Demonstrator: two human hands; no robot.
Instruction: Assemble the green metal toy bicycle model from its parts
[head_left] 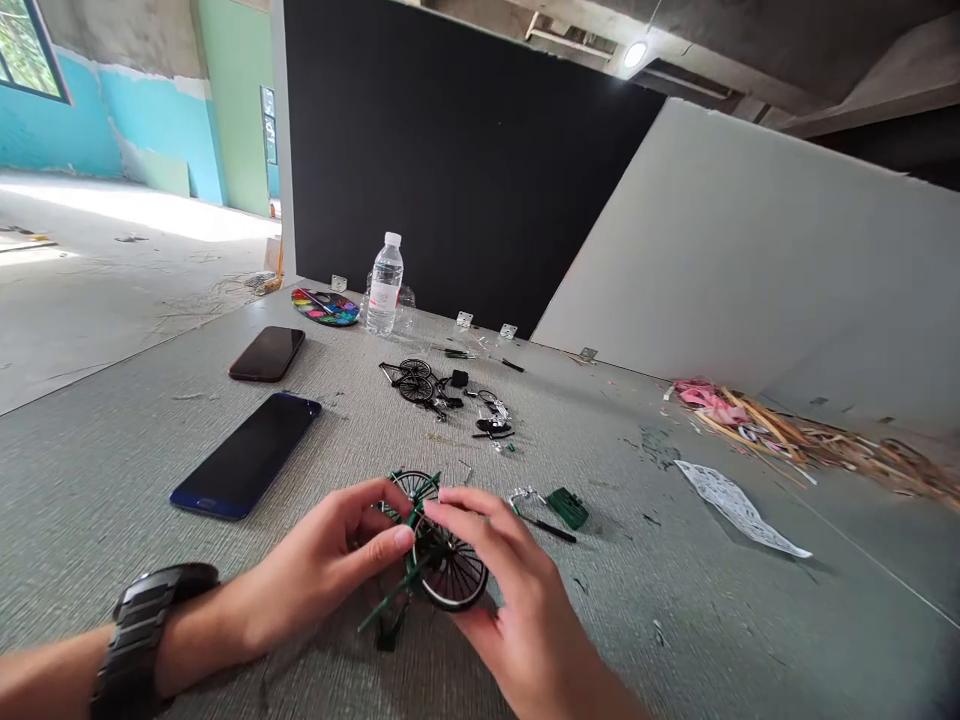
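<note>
Grn model bicycle [421,545] w/ 2 spoked wheels, held just above the table [150,520] in both hands: L hand [330,560], blk wristwatch [146,635] on its wrist, closed on the frame, thumb & fingers pinching, R hand [517,590] gripping from the other side by the lower wheel. Just right of it lie 1 grn plastic part [568,508] & 1 blk rod [547,530]; farther up, a scatter of blk bike parts [450,400] incl. 2 small spoked wheels. Beyond: 2 smartphones, blue [246,455] & dark [267,353], 1 water bottle [385,285], 1 paint palette [324,307], 1 printed paper sheet [739,508], 1 pile of wood strips [757,430].
</note>
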